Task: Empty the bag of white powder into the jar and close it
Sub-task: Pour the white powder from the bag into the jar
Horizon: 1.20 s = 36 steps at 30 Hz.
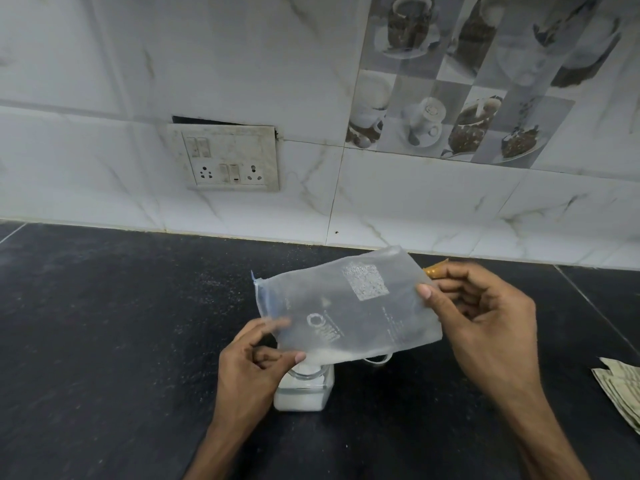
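Observation:
A clear plastic bag [349,306] with white print hangs tilted over a small square glass jar [304,393] on the dark counter. A little white powder sits in the bag's lower edge and runs down into the jar's open mouth. The jar holds white powder in its lower part. My left hand [252,362] pinches the bag's lower left corner just above the jar. My right hand [485,317] pinches the bag's upper right edge, lifting it. A white lid-like object [377,359] lies behind the jar, mostly hidden by the bag.
Black stone counter [104,341] dusted with white specks near the bag. Folded paper [620,386] lies at the right edge. A brown scrap [434,270] shows behind my right hand. The tiled wall carries a switch and socket plate [225,159].

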### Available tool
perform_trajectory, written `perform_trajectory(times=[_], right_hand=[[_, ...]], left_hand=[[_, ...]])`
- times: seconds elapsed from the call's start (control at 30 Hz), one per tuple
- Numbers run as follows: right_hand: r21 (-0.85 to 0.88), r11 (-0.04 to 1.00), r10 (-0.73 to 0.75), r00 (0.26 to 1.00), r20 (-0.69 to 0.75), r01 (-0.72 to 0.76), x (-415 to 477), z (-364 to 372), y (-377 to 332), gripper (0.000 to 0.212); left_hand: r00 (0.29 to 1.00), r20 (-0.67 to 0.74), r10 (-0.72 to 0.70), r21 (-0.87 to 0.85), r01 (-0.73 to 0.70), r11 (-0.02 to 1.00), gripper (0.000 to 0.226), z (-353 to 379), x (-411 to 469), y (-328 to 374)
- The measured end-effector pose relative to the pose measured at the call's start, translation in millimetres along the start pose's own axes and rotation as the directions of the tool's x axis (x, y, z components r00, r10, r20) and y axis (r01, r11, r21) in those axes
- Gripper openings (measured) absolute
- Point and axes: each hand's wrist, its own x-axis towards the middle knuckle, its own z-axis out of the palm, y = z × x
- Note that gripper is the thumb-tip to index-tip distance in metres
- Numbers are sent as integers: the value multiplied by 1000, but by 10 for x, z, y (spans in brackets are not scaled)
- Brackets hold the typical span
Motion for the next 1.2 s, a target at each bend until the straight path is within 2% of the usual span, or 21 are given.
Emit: perform_trajectory(times=[0.07, 0.17, 0.27, 0.37, 0.43, 0.53, 0.57, 0.7, 0.8, 0.9, 1.07, 1.2], right_hand=[[14, 998, 61, 998, 19, -61, 3, -49, 79, 27], [-23, 988, 153, 981, 122, -151, -32, -103, 192, 31], [-122, 982, 158, 984, 85, -147, -56, -121, 302, 18], [-142, 974, 188, 978, 88, -175, -82, -102, 370, 8], [-112, 968, 235, 967, 100, -224, -99, -89, 391, 17], [-23, 945, 327, 940, 103, -326, -132, -88, 401, 50], [-8, 939, 343, 935, 93, -343, -143, -85, 408, 54], [-26, 942, 334, 941, 52, -333, -164, -66, 427, 43], [-43, 950, 311, 949, 54, -309, -168, -32, 412, 47], [-30, 949, 314, 949, -9, -314, -170, 4, 429, 52], [6, 947, 320, 947, 25, -320, -175, 33, 459, 47], [8, 946, 324, 944, -65, -325, -189, 48, 473, 47]], left_hand=[[1000, -15, 3, 21, -3, 1000, 50, -6, 13, -7], [1000, -18, -2, 24, 3, 1000, 47, -8, 20, -15], [1000, -1, 10, 34, -10, 999, 42, 2, 30, -24], [1000, 4, 10, 43, -10, 999, 40, 30, 28, -5], [1000, 5, 3, 55, -4, 998, 42, 33, 23, 6], [1000, -8, -8, 85, 9, 996, 37, 22, 27, -10], [1000, -14, -17, 91, 19, 996, 34, 14, 30, -22], [999, -2, -51, 116, 51, 992, 18, 5, 28, -43], [999, -9, -52, 120, 53, 991, 25, 11, 31, -19], [998, -19, -67, 94, 68, 993, 34, 26, 29, 24], [995, -15, -97, 86, 98, 991, 33, 24, 35, 17], [995, -14, -100, 108, 101, 989, 32, 22, 30, 37]])
